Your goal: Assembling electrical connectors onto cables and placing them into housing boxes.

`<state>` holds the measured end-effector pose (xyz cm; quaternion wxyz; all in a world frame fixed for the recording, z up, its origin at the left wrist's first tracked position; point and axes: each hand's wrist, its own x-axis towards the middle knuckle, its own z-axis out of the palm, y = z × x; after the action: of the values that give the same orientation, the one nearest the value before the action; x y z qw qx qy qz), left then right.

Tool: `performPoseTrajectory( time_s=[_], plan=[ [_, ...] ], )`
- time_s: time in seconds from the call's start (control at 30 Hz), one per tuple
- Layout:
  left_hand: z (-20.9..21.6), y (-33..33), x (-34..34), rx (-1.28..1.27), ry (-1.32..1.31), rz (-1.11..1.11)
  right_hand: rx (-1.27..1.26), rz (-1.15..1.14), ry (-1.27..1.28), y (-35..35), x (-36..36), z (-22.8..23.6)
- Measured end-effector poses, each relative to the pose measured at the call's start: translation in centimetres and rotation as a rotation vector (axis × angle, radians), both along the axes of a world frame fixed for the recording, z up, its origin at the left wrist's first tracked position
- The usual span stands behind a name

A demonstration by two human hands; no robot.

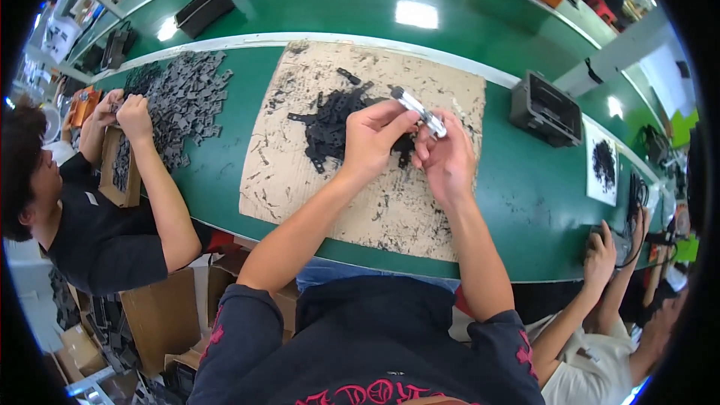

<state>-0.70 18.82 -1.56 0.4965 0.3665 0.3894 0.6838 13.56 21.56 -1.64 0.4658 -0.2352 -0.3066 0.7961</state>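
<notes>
Dark shirt (375, 322) is nearest, before the cardboard (382, 221). Above the cardboard, left hand (370, 139) pinches the silver piece (412, 106); right hand (451, 157) curls at its end, grip unclear. Held by fingertips, the silver piece could slip onto the black parts (326, 131).

Over heaped black parts (324, 133) on a black-flecked cardboard sheet (262, 180), the left hand (371, 139) and right hand (450, 157) hold a slim silver object (417, 109), with a co-worker (112, 247) at left beside piled grey pieces (199, 90)
</notes>
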Motion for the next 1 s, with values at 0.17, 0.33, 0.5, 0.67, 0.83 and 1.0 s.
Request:
performPoseTrajectory(
  time_s=[0.17,0.33,0.5,0.67,0.83,1.0],
  plan=[
    [0.8,-1.3,-1.0,-0.032,0.117,-0.084,0.176,0.022,-0.301,-0.6,0.2,0.5],
    [1.1,-1.0,-1.4,0.017,0.169,-0.118,0.164,0.171,-0.202,-0.1,1.0,0.1],
    [1.2,-0.8,-2.9,0.064,0.068,-0.033,0.114,0.215,-0.123,0.2,1.2,0.3],
    [1.2,-1.0,-3.6,0.05,0.11,-0.036,0.138,0.26,-0.15,-0.3,1.0,0.8],
    [1.7,-1.1,-4.2,0.076,0.127,-0.054,0.168,0.286,-0.144,-0.2,1.1,0.7],
    [2.0,-1.1,-4.8,0.122,0.127,-0.089,0.161,0.271,-0.18,-0.2,1.3,0.8]
  ],
)
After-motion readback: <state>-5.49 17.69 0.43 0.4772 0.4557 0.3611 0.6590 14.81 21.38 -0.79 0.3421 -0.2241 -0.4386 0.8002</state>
